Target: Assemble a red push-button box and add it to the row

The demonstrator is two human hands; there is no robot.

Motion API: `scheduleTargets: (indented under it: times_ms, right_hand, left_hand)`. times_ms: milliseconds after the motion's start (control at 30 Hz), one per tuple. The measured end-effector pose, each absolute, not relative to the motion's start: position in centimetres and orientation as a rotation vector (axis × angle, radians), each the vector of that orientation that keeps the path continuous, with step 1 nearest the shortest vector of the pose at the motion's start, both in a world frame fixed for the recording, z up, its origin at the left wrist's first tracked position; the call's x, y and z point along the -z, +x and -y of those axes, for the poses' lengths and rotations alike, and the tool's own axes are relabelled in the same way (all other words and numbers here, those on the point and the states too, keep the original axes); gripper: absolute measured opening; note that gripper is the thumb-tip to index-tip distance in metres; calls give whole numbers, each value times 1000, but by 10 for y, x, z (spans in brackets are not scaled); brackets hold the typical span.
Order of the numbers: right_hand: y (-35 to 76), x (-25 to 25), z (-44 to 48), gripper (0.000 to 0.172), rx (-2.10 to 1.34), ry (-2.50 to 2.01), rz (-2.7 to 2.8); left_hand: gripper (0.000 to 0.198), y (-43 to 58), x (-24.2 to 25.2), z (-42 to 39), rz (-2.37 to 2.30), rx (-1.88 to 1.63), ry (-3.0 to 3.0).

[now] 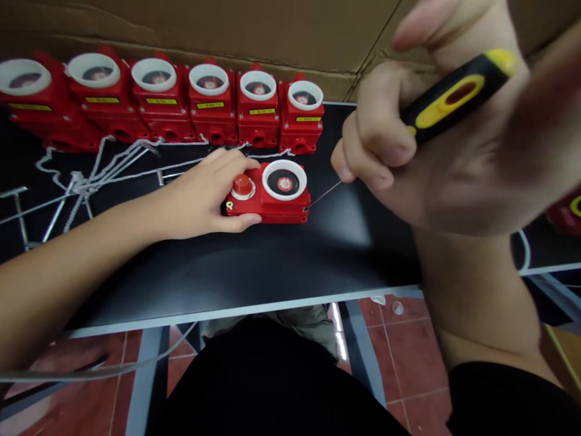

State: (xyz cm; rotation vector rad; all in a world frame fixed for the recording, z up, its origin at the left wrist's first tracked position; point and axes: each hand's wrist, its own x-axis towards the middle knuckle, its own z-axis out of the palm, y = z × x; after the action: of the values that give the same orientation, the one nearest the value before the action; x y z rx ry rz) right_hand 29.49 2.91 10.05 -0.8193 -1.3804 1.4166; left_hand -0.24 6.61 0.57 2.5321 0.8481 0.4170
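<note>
A red box [272,203] with a round red button and a white-ringed window lies flat on the black table [254,266]. My left hand [204,197] grips its left end, fingers wrapped over the top and thumb under the front edge. My right hand [408,145] is closed round a screwdriver [454,97] with a black and yellow handle, held close to the camera. Its thin metal shaft [323,195] slants down to the box's front right corner, where the tip meets a screw.
Several matching red boxes [181,103] stand in a row along the back of the table against brown cardboard [227,30]. White cords and metal hooks [86,178] lie tangled at the left. Another red part [567,212] shows at the right edge. Red floor tiles lie below.
</note>
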Motion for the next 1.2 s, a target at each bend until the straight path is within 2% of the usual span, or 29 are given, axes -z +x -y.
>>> scheduleTargets:
  times_ms: [67, 167, 233, 433, 567, 667, 700, 767, 833, 1200]
  right_hand:
    - [299, -100, -25, 51, -1355, -815, 1442]
    - [309, -98, -17, 20, -1232, -777, 1559]
    - [314, -95, -13, 13, -1150, -768, 1594]
    - [323, -85, -16, 32, -1077, -744, 1562]
    - [317, -87, -15, 27, -1149, -756, 1545]
    - [305, -97, -11, 10, -1233, -830, 1521]
    - [301, -101, -10, 12, -1264, -855, 1527]
    - [294, -108, -10, 28, -1294, -876, 1549]
    - [293, -110, -12, 37, -1306, -830, 1589]
    - [305, -96, -18, 32, -1228, -756, 1652]
  left_hand:
    - [75, -2, -6, -65, -846, -412, 2542]
    - [71, -3, -5, -64, -865, -419, 2557]
    - [69, -4, -4, -64, -870, -432, 2565]
    - [72, -5, -2, -68, -842, -439, 2547]
    - [76, -6, -1, -68, -826, -450, 2580]
    - [75, -6, 0, -67, -848, -443, 2575]
    - [74, -6, 0, -67, -856, -439, 2567]
    - [73, -5, 0, -67, -860, -429, 2557]
    - [72, -4, -1, -66, -854, -421, 2559]
    - [71, -1, -5, -65, -857, -455, 2501]
